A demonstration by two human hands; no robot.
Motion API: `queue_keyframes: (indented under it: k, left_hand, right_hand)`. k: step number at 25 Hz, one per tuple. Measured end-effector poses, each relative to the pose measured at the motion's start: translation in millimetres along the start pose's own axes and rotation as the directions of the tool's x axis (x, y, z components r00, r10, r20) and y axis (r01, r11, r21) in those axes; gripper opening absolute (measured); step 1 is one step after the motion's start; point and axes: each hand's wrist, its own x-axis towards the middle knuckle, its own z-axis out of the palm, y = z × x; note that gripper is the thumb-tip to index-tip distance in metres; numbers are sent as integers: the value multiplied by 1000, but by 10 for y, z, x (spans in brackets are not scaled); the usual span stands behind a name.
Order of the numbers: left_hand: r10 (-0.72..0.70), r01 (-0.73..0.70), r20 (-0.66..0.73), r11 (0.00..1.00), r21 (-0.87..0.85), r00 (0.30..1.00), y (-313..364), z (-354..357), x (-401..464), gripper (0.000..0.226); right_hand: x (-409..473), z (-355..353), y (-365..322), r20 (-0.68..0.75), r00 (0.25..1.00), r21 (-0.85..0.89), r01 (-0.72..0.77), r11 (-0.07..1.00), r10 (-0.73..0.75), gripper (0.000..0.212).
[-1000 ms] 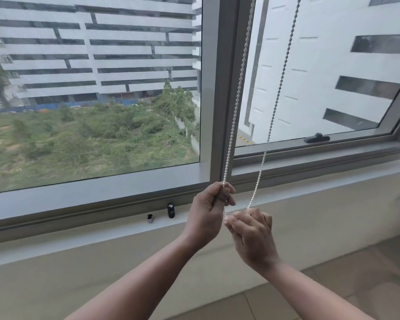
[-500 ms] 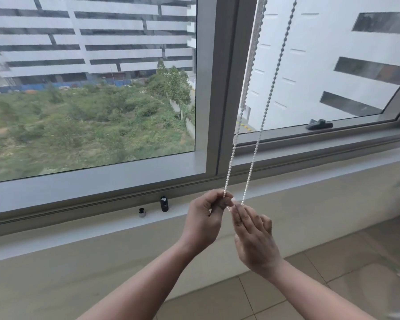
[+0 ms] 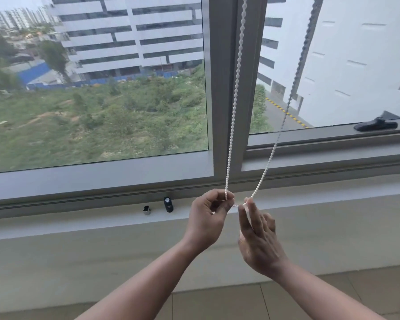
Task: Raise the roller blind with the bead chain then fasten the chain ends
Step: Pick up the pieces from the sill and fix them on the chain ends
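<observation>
A white bead chain (image 3: pixel 233 107) hangs in two strands from above the frame, in front of the grey window mullion. The left strand drops straight down; the right strand (image 3: pixel 284 116) slants down to the left. My left hand (image 3: pixel 208 218) pinches the bottom of the left strand between thumb and forefinger. My right hand (image 3: pixel 256 236) pinches the bottom of the right strand at its fingertips, other fingers extended. The two pinch points are a few centimetres apart, with a short bit of chain between them. The roller blind itself is out of view above.
A white window sill (image 3: pixel 79 225) runs across below the window. On it stand a small black cylinder (image 3: pixel 168 204) and a small silver piece (image 3: pixel 146 209). A black window handle (image 3: pixel 375 126) sits on the right frame. Tiled floor lies below the wall.
The hands have drawn slightly apart and the right strand now slants more. My right hand's fingers have straightened, holding the chain at the fingertips. The view has tilted upward a little.
</observation>
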Motion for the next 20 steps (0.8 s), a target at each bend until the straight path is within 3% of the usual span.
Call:
queue_keyframes:
  k: [2, 5, 10, 12, 15, 20]
  left_hand:
    - [-19, 19, -18, 1000, -3, 1000, -17, 8, 23, 11]
    - [-63, 63, -3, 998, -6, 998, -31, -13, 41, 11]
    - [-96, 96, 11, 995, -18, 995, -46, -199, 47, 15]
    - [-117, 117, 28, 993, -11, 993, -68, -334, 36, 14]
    - [-159, 158, 17, 986, 50, 987, -168, -619, 21, 18]
    - [-219, 247, -180, 956, 156, 959, -516, -1289, 21, 19]
  right_hand:
    - [-11, 51, 36, -29, 999, 31, -13, 999, 14, 92]
    - [36, 98, 7, -33, 981, 136, -184, 973, 191, 69]
    - [426, 136, -150, 212, 914, 334, -401, 853, 347, 25]
    - [573, 188, -259, 354, 860, 382, -493, 782, 369, 23]
    - [747, 277, -413, 447, 823, 401, -535, 743, 351, 22]
    - [963, 509, -663, 509, 772, 399, -604, 690, 381, 22]
